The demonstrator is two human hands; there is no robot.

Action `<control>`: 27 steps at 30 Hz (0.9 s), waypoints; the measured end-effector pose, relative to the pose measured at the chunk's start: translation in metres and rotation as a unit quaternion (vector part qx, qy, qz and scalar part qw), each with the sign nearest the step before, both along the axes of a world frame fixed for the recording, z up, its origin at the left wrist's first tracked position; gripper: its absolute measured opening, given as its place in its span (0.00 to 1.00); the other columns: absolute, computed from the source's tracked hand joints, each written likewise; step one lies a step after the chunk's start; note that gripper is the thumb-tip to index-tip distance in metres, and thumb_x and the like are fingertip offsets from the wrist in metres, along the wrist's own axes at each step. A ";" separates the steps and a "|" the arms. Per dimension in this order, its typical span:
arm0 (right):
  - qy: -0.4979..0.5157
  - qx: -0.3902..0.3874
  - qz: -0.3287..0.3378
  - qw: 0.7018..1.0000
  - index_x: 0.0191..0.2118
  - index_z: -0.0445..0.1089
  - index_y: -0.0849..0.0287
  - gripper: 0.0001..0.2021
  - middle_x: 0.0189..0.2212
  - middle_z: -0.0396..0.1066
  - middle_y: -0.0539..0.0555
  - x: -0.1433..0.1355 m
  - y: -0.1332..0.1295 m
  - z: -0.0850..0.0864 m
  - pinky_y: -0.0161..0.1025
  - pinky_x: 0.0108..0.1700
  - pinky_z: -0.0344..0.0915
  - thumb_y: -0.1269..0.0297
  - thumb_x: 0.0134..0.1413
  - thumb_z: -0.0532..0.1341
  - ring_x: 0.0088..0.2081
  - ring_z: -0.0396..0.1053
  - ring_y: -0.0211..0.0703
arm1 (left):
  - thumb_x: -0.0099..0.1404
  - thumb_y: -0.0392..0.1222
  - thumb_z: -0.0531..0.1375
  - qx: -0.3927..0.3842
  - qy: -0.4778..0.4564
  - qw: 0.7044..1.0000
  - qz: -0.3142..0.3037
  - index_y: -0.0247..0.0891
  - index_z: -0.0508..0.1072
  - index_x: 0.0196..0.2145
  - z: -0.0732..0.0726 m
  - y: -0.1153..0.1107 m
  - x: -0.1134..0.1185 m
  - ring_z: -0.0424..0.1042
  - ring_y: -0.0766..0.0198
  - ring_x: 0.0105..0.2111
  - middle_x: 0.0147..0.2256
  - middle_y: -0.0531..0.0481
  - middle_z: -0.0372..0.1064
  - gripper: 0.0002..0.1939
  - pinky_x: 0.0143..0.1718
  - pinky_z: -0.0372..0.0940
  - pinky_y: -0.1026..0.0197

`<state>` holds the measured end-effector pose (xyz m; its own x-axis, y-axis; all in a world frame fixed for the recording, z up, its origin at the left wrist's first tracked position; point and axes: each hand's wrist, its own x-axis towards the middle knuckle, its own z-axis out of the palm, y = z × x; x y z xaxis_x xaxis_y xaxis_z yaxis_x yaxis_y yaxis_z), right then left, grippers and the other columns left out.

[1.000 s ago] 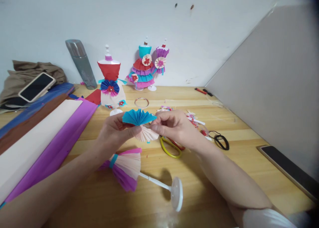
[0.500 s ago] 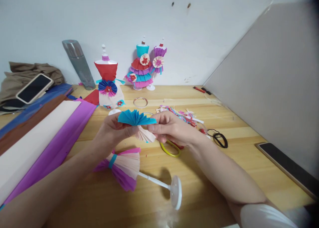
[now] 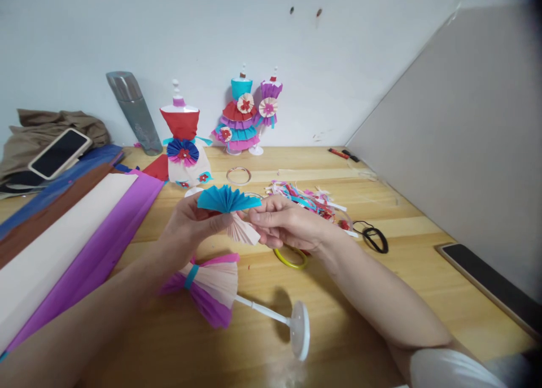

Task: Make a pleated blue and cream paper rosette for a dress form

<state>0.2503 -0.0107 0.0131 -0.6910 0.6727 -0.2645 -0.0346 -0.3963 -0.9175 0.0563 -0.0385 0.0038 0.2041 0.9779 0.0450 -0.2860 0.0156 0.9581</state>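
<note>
Above the table, my left hand (image 3: 190,221) pinches a pleated paper fan, with a blue part (image 3: 228,200) spread on top and a cream part (image 3: 243,230) fanned out below. My right hand (image 3: 282,221) is closed at the fan's right side, thumb and fingers gripping its edge. Below them a small dress-form stand lies on its side, dressed in a cream and purple paper skirt (image 3: 215,283) with a blue band (image 3: 192,276). Its white round base (image 3: 300,330) points to the right.
Dressed mannequins (image 3: 185,131) stand along the wall, beside a leaning bottle (image 3: 135,114). Folded crepe paper (image 3: 80,235) and a phone (image 3: 60,153) are at left. Paper scraps (image 3: 311,200), yellow-handled scissors (image 3: 292,258), a black band (image 3: 375,239) and another phone (image 3: 486,283) lie rightward.
The fan has shifted slightly left in my hands, and its cream part is spread a little more. My right fingers have moved slightly left and down along its edge.
</note>
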 end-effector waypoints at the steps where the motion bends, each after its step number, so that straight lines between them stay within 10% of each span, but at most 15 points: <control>1: -0.002 -0.005 -0.003 1.000 0.22 0.70 0.64 0.17 0.14 0.67 0.48 0.000 0.000 0.000 0.27 0.14 0.47 0.54 0.39 0.71 0.14 0.57 0.28 | 0.48 0.43 0.73 0.004 -0.001 1.000 0.002 0.40 0.80 0.29 0.000 0.000 0.000 0.78 0.53 0.37 0.29 0.49 0.78 0.10 0.40 0.70 0.54; 10: -0.085 0.224 -0.067 0.969 0.25 0.68 0.62 0.16 0.18 0.65 0.48 0.003 -0.005 0.011 0.31 0.21 0.53 0.53 0.48 0.65 0.19 0.58 0.31 | 0.52 0.42 0.71 0.025 -0.023 0.998 0.044 0.39 0.79 0.30 0.003 0.000 0.003 0.76 0.58 0.35 0.31 0.49 0.78 0.08 0.40 0.69 0.58; 19: -0.186 0.650 -0.156 0.720 0.31 0.66 0.60 0.06 0.24 0.67 0.49 -0.003 -0.019 0.005 0.34 0.30 0.59 0.77 0.56 0.57 0.27 0.64 0.36 | 0.50 0.39 0.70 -0.001 -0.043 0.996 0.075 0.40 0.79 0.34 0.004 0.000 0.007 0.75 0.58 0.42 0.36 0.49 0.79 0.11 0.51 0.65 0.55; 27: -0.174 0.711 -0.136 0.668 0.41 0.71 0.59 0.10 0.31 0.71 0.55 -0.001 -0.016 0.002 0.36 0.33 0.66 0.77 0.61 0.55 0.33 0.70 0.40 | 0.51 0.39 0.70 -0.017 -0.058 0.996 0.063 0.39 0.80 0.35 0.002 -0.001 0.007 0.75 0.57 0.43 0.37 0.48 0.79 0.11 0.52 0.65 0.53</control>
<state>0.2497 -0.0264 0.0154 -0.5551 0.5034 0.6622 0.3848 0.8612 -0.3321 0.0635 -0.0398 0.0062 0.0751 0.9968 0.0279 -0.3963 0.0042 0.9181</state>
